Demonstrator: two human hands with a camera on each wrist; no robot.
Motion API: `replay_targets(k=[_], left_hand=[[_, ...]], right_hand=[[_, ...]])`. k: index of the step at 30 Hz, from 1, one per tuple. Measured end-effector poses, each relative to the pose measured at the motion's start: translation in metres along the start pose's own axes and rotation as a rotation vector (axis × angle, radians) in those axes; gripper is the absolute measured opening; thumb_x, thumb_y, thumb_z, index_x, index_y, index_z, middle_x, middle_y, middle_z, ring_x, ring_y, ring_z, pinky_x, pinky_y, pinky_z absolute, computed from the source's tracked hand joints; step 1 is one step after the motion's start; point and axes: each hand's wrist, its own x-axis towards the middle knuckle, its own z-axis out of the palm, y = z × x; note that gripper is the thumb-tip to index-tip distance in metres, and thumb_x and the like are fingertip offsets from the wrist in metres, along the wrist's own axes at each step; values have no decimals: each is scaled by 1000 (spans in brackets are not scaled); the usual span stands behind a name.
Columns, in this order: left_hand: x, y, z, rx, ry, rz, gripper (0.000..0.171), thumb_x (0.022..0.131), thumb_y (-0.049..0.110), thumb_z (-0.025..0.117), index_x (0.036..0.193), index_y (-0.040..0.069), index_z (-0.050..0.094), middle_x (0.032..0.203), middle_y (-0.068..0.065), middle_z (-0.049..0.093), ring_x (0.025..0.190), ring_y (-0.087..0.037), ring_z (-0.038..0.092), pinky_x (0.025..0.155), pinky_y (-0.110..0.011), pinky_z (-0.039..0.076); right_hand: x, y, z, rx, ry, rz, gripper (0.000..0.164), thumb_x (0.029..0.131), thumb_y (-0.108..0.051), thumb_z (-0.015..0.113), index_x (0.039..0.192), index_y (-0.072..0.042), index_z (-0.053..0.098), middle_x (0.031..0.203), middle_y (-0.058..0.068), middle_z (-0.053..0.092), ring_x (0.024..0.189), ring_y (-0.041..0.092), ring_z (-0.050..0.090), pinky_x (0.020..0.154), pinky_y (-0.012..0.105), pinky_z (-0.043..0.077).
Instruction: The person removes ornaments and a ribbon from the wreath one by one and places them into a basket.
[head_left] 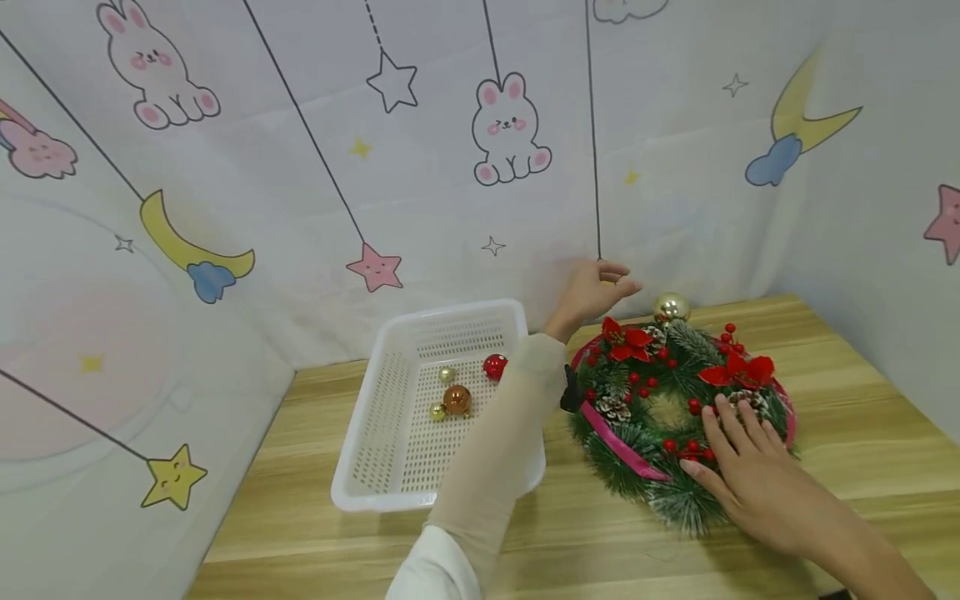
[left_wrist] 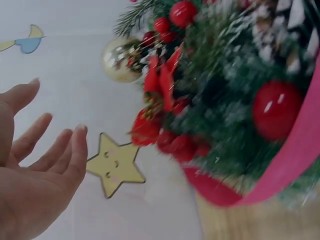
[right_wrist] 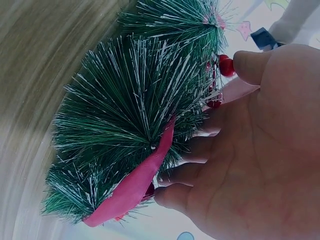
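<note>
A green Christmas wreath point(head_left: 622, 446) with red berries, red flowers, pinecones and a pink ribbon point(head_left: 622, 446) lies on the table. My right hand point(head_left: 757, 475) rests on its near right side with fingers straight and spread. Above the wreath's far left edge my left hand point(head_left: 592, 292) hangs in the air, its fingers loosely bent and nothing between them. At the wreath's far edge sits a gold ball ornament point(head_left: 671, 307), which also shows in the left wrist view beyond the fingertips. In the right wrist view the palm and fingers point(right_wrist: 190, 197) lie against the greenery.
Left of the wreath stands a white plastic basket point(head_left: 352, 492) holding several ball ornaments, among them a copper ball point(head_left: 457, 399) and a red ball point(head_left: 494, 367), partly behind my left forearm. A printed cloth backdrop point(head_left: 435, 192) rises behind the wooden table point(head_left: 262, 500).
</note>
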Motion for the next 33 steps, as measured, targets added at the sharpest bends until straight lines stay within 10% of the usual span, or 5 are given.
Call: replay_targets(k=[18, 33], left_hand=[[12, -2, 70, 99, 1, -50, 57, 102, 37, 69, 151, 10, 55, 154, -13, 59, 139, -26, 60, 107, -41, 56], [23, -1, 88, 69, 0, -24, 62, 105, 34, 66, 157, 6, 48, 138, -14, 68, 113, -21, 72, 86, -29, 62]], right_hand=[[-2, -2, -5, -4, 1, 10, 90, 107, -58, 48, 163, 9, 22, 171, 36, 9, 157, 62, 3, 120, 79, 12], [-2, -5, -7, 5, -4, 24, 93, 106, -62, 48, 163, 7, 24, 172, 34, 10, 158, 60, 3, 121, 78, 12]])
